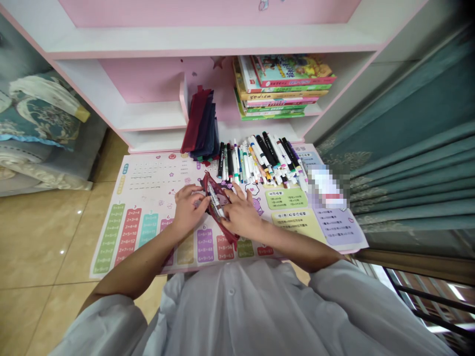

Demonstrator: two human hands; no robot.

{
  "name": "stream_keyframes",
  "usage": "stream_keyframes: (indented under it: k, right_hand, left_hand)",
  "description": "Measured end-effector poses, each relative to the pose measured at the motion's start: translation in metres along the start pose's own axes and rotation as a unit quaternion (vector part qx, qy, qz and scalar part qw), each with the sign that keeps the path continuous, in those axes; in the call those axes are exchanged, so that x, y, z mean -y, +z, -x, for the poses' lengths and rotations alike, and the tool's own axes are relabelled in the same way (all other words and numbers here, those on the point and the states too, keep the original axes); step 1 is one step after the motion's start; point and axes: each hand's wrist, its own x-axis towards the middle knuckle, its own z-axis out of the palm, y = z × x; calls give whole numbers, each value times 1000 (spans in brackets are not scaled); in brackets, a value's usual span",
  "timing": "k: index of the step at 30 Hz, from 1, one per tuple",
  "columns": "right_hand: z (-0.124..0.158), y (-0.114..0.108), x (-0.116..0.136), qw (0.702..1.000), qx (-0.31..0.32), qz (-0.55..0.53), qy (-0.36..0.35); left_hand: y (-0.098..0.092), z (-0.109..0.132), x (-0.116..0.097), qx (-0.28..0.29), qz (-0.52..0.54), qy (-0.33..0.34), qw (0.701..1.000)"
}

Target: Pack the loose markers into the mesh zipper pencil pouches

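Both hands gripping dark red pencil pouch (218, 210) holding white marker (214, 197): left hand (188, 208) closing on left edge, right hand (243, 213) pressing right side. Marker pile (261, 158) lying beyond hands.

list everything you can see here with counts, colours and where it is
pouch: one, dark red, between both hands over the mat, pens inside
markers: a pile, too many to count, mostly white with black or coloured caps, on the mat beyond the hands
spare pouches: a stack, count unclear, dark red and navy, leaning at the shelf divider
books: several, mixed colours, stacked flat on the right shelf
desk mat: one, pale pink with coloured number tables, on the desk
shelf unit: one, pink and white, behind the mat
curtain: teal, right
cushions: teal and cream, far left
left hand: grips the pouch's left side
right hand: lies on the pouch's right side, grip unclear
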Motion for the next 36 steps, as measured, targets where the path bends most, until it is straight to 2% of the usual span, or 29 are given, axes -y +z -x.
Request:
stream_keyframes:
  k: [4, 9, 12, 17, 21, 28, 36]
  right_hand:
    - [-1, -2, -3, 999, -27, -27, -11]
    - [-26, -14, -20, 982, -189, -18, 14]
    - [-54, -20, -36, 970, -233, 25, 72]
    - [-97, -22, -52, 967, -209, 69, 126]
    - [-114, -21, -53, 968, -167, 96, 160]
    - [-127, -22, -45, 963, -146, 134, 185]
    - [-129, -22, -48, 962, -164, 126, 181]
  left_hand:
    - [0, 0, -2, -2, 5, -5, 1000]
    - [0, 0, -1, 5, 5, -7, 1000]
    - [1, 0, 0, 2, 8, -6, 1000]
    - [2, 0, 1, -5, 10, -2, 1000]
    - [3, 0, 3, -6, 14, 3, 1000]
    - [1, -1, 3, 4, 8, -3, 1000]
    - [1, -1, 2, 8, 2, -9, 1000]
